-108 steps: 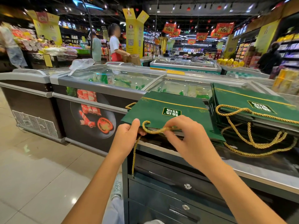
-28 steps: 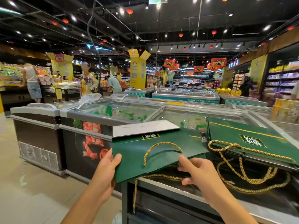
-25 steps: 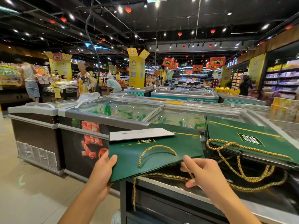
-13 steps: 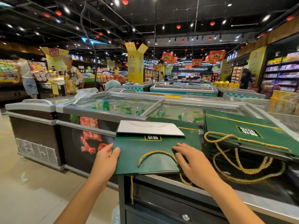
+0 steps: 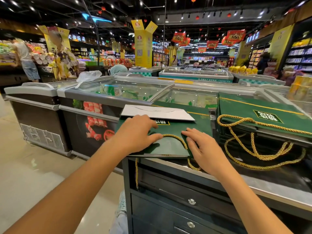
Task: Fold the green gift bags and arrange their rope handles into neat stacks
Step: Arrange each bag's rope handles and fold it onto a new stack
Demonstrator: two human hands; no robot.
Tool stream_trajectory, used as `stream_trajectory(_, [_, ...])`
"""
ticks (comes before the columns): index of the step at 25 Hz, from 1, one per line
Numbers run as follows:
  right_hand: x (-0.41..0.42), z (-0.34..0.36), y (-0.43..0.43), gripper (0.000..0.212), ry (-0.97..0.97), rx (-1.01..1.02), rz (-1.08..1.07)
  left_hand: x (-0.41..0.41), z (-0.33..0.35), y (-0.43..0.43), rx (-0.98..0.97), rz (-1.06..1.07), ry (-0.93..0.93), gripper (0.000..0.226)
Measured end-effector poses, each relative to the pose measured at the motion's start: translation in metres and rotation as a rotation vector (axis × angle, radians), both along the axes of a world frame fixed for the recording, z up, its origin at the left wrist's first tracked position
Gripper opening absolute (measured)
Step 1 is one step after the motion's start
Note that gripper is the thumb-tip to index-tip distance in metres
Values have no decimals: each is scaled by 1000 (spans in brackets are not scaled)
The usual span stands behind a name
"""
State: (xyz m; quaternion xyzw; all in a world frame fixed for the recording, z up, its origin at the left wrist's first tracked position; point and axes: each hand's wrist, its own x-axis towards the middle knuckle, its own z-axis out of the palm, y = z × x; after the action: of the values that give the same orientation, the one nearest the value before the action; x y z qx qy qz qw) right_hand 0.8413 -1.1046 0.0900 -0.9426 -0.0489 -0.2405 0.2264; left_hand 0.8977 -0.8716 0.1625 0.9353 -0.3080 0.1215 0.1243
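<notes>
Fingers (image 5: pixel 191 133) of both hands are spread straight and pressed flat on one green bag (image 5: pixel 170 146), nothing gripped. The left hand (image 5: pixel 136 132) and right hand (image 5: pixel 204 147) are parted by one gold rope handle (image 5: pixel 177 139). The bag is laid at the counter's (image 5: pixel 253 181) near edge, long axis left to right, handle end toward the person. The stack of bags (image 5: pixel 258 112) to the right cannot be counted.

Left hand (image 5: pixel 137 131) and right hand (image 5: pixel 203 146) both flat, fingers extended (palms down), forearms reaching forward.
</notes>
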Motion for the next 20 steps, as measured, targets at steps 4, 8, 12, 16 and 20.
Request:
stream_trajectory(4, [-1,0,0,36,3,3,-2,7,7,-26,110,-128,118,40])
stream_trajectory(8, [-2,1,-1,36,11,20,16,14,15,-29,-18,-191,184,5])
stream_trajectory(12, [-6,5,-1,35,10,114,31,13,29,-28,-143,-197,196,7])
stream_trajectory(16, [-8,5,0,34,4,157,32,15,35,-22,-21,-229,78,14])
stream_trajectory(20, [-10,6,0,33,-13,208,32,12,42,-18,-171,-279,85,10])
